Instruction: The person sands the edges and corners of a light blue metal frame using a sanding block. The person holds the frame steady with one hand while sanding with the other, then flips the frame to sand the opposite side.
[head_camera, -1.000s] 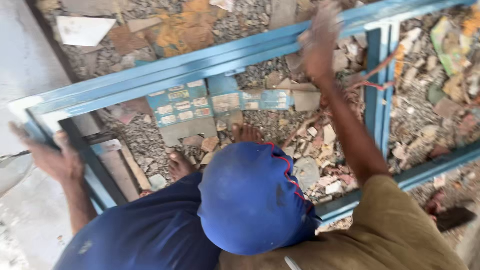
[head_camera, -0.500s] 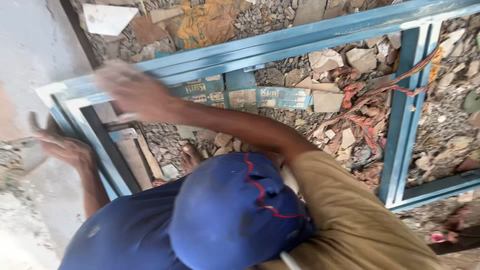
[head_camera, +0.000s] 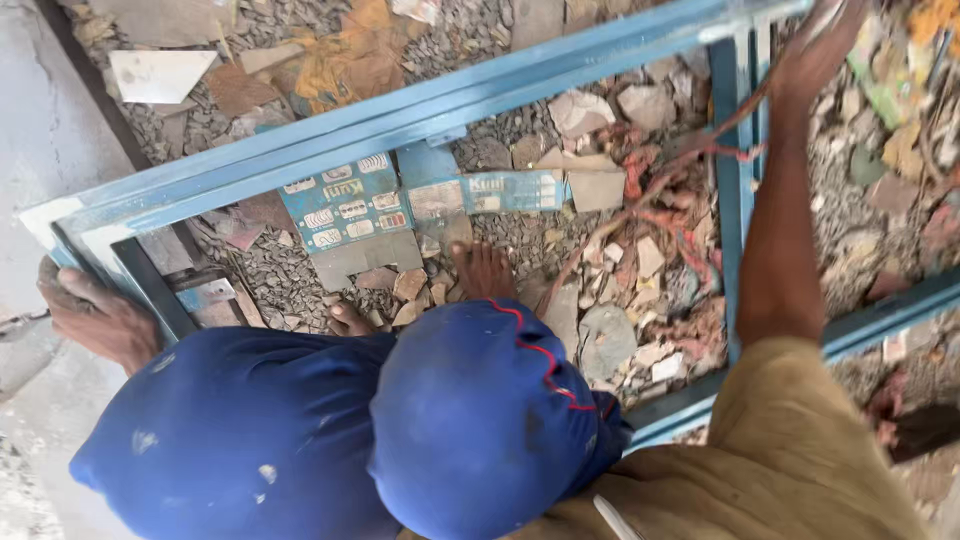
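The blue metal frame lies over rubble, its long axis running between the hands. The left hand clasps its left end; the right hand clasps the upright bar.

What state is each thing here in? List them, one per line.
blue frame: lying over rubble, no panes in it.
left hand: clasped on the frame's left corner.
right hand: at the frame's far upright bar, blurred, grip unclear.
red cord: loose, strung across the rubble.
bare feet: planted on the rubble inside the frame.
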